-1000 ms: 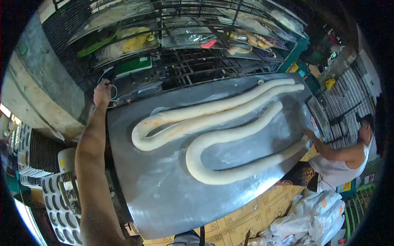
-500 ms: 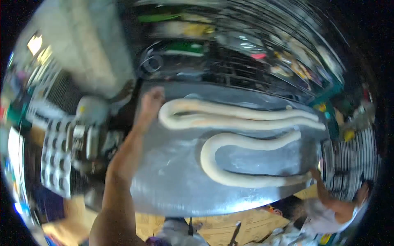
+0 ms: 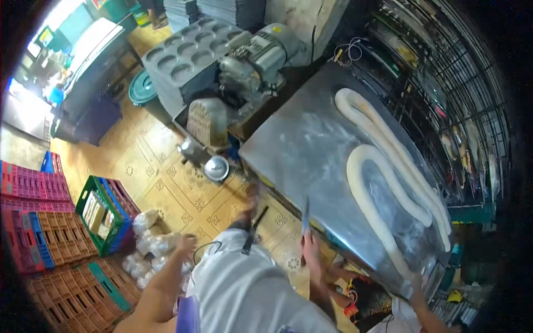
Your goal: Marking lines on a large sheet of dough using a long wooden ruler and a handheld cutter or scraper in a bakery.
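Note:
My left hand point(image 3: 186, 244) hangs in front of my body at the lower left, beside clear plastic bags, its fingers loosely apart and holding nothing I can see. Close to the table's front edge, my right hand point(image 3: 311, 247) is closed round a knife point(image 3: 305, 213), its long narrow blade pointing up and away. On the metal table point(image 3: 294, 141) lie two long ropes of pale dough, each bent into a loop: a folded one point(image 3: 377, 119) along the far side and a wider U-shaped one point(image 3: 363, 194) nearer me. Another person's hand point(image 3: 415, 286) is at the near dough's end.
A motor-driven machine point(image 3: 261, 55) and a stack of round-cupped baking trays point(image 3: 186, 53) stand beyond the table's left end. Plastic crates point(image 3: 61, 233) and bags point(image 3: 147, 238) are on the left. A wire rack point(image 3: 444, 72) runs along the far side. A person point(image 3: 388, 311) crouches at lower right.
My view has swung left and down. My left hand has come back from the table's far left beside the dough to in front of my body. The dough ropes keep their looped shapes.

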Motion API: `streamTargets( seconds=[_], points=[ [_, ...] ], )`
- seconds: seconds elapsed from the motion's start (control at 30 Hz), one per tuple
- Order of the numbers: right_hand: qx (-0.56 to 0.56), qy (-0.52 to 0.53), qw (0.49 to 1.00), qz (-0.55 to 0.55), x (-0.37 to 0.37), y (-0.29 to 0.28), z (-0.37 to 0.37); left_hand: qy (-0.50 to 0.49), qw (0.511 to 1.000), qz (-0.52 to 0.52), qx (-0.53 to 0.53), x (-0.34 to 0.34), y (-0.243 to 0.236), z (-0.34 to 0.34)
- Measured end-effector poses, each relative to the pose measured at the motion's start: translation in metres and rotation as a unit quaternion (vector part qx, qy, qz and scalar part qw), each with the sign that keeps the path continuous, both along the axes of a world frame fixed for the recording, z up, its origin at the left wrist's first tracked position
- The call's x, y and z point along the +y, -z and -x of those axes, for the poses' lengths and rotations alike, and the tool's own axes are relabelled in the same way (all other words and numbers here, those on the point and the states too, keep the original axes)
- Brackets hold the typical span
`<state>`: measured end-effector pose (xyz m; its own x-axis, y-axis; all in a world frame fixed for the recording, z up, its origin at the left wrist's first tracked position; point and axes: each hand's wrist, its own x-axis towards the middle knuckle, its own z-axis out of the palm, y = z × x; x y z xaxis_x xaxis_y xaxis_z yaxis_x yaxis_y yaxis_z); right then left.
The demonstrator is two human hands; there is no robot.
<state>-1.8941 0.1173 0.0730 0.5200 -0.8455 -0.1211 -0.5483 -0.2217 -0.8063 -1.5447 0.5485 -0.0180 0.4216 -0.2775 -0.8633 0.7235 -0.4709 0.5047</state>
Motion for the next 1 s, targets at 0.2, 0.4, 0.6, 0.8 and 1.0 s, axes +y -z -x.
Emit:
streamTargets(
  seconds=[0.2, 0.4, 0.6, 0.8, 1.0],
  points=[
    [-0.252, -0.17, 0.673, -0.675, 0.03, -0.179, -0.209, -0.221, 0.956, -0.152, 0.12, 0.202, -0.016, 0.044],
    [-0.299, -0.284, 0.507, -0.756, 0.122, -0.197, -0.325, -0.185, 0.979, -0.067, 0.045, 0.243, 0.018, 0.015],
    [-0.22, -0.304, 0.406, -0.833, 0.242, -0.161, -0.481, -0.307, 0.947, -0.038, -0.086, 0.286, -0.021, -0.172],
    [-0.053, -0.376, 0.392, -0.838, 0.355, -0.15, -0.653, -0.173, 0.929, 0.174, -0.276, 0.238, -0.265, -0.401],
    [0.074, -0.469, 0.363, -0.802, 0.414, -0.162, -0.831, -0.135, 0.881, 0.365, -0.27, 0.229, -0.303, -0.545]
  ],
)
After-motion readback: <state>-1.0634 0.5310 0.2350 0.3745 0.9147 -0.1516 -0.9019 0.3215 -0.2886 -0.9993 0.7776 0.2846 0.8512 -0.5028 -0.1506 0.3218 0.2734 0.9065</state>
